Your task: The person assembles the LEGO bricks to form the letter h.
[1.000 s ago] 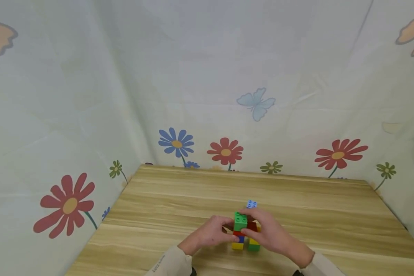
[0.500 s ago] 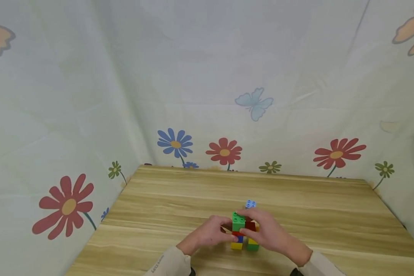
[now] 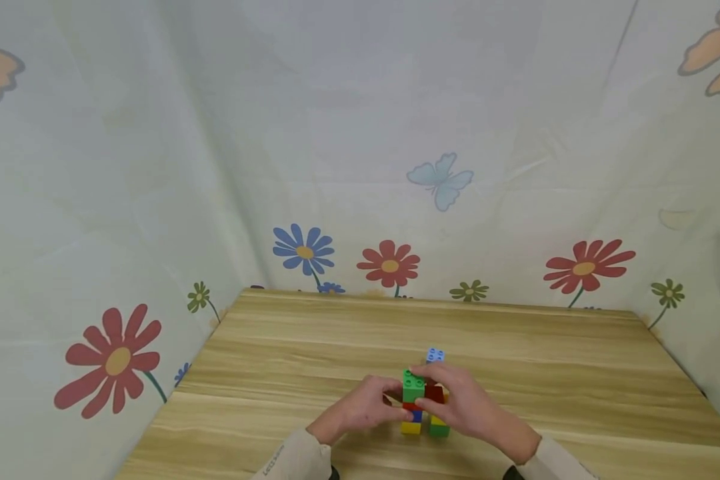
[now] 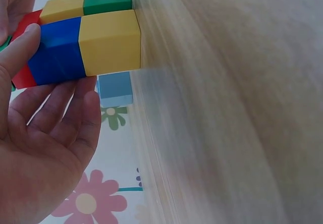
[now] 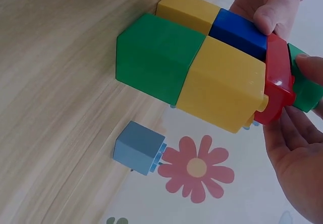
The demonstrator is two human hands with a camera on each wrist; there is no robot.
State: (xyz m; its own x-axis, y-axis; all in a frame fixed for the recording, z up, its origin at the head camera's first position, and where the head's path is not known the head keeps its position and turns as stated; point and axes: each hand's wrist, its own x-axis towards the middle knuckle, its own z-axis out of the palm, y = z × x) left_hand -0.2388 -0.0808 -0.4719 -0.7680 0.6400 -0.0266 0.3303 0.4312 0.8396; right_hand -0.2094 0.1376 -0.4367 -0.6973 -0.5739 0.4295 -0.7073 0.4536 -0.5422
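My right hand pinches a green toy building brick between thumb and fingers. The brick is at the left end of a red brick; whether it is fully seated cannot be told. Red spans two short columns. One column has a blue brick over a yellow brick. In the other, a yellow brick with studs showing sits on a green brick. My left hand grips the blue brick's column, thumb in front on blue near the red, fingers behind.
A light blue brick stands apart on the wooden table, just behind the stack. A pale cloth printed with flowers and butterflies hangs behind and at both sides of the table.
The head view has shifted very slightly, moving everything a little to the left. Both hands keep their grips and the bricks stay in nearly the same arrangement.
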